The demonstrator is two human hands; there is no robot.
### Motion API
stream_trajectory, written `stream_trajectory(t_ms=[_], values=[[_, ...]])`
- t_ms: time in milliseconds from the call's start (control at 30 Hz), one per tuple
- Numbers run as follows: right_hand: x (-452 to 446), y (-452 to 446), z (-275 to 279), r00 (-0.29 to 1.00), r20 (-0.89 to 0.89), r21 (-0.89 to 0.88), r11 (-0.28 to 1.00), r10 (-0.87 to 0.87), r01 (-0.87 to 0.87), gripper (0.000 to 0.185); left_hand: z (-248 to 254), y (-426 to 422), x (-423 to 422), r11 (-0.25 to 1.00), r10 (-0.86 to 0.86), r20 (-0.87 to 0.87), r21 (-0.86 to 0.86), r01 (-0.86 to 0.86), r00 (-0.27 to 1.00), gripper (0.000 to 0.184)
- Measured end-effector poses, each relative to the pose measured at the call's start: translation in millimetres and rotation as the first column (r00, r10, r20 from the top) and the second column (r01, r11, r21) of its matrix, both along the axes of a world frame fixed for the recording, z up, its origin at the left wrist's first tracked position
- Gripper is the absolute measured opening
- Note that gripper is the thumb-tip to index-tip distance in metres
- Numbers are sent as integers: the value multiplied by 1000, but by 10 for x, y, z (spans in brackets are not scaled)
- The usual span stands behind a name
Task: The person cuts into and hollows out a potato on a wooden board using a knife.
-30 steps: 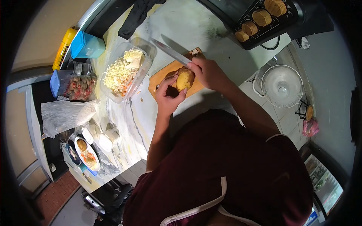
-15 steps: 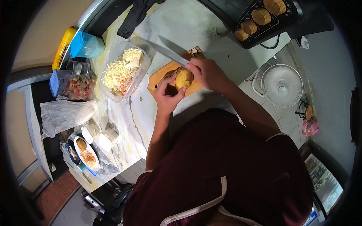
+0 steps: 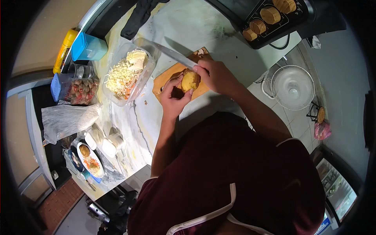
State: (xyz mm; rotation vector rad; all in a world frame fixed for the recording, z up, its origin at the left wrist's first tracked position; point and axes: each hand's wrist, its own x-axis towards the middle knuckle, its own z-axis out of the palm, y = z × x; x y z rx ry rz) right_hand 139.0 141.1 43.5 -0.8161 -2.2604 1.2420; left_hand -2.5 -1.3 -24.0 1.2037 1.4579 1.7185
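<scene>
My left hand point(image 3: 174, 96) has its fingers and thumb around a yellow-brown potato point(image 3: 190, 81), held over a wooden cutting board point(image 3: 166, 79). In my right hand point(image 3: 213, 75) is the handle of a large knife point(image 3: 174, 54). Its long blade points to the upper left, and the part nearest the handle is by the top of the potato. Whether the edge touches the skin I cannot make out. Just left of the board stands a clear plastic container point(image 3: 123, 102) of shredded cabbage and carrot, with the blade's tip above its upper corner.
A white oval plate point(image 3: 100, 172) holds another potato and shredded vegetables. Left of the container are a plastic bag point(image 3: 64, 119), a lidded tub point(image 3: 89, 47) and a bag of small bulbs point(image 3: 83, 91). An appliance with wooden knobs point(image 3: 270, 15) sits top right; a mesh basket point(image 3: 293, 87) is beyond the counter.
Almost nothing differs. Both hands, the potato and the knife keep nearly the same position, with only a very slight shift of the whole view.
</scene>
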Motion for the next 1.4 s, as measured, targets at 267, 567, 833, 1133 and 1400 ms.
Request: stream_trajectory(t_ms=[267,567,833,1133,1400], values=[[-16,44,8,991,130,-97,994,-29,42,26,-14,-4,2,1000,-9,-24,28,9,1000,45],[-16,73,28,991,134,-102,995,-10,24,26,11,9,-4,1000,-6,-6,27,6,1000,44],[-27,16,58,997,72,-113,993,-22,30,27,7,11,-10,1000,8,-18,12,-7,1000,43],[-53,11,91,997,73,-84,996,-2,8,28,-2,20,-18,1000,-6,-20,-6,6,1000,43],[-10,88,15,990,133,-374,922,-52,98,29,22,17,29,1000,16,76,7,-17,997,41]])
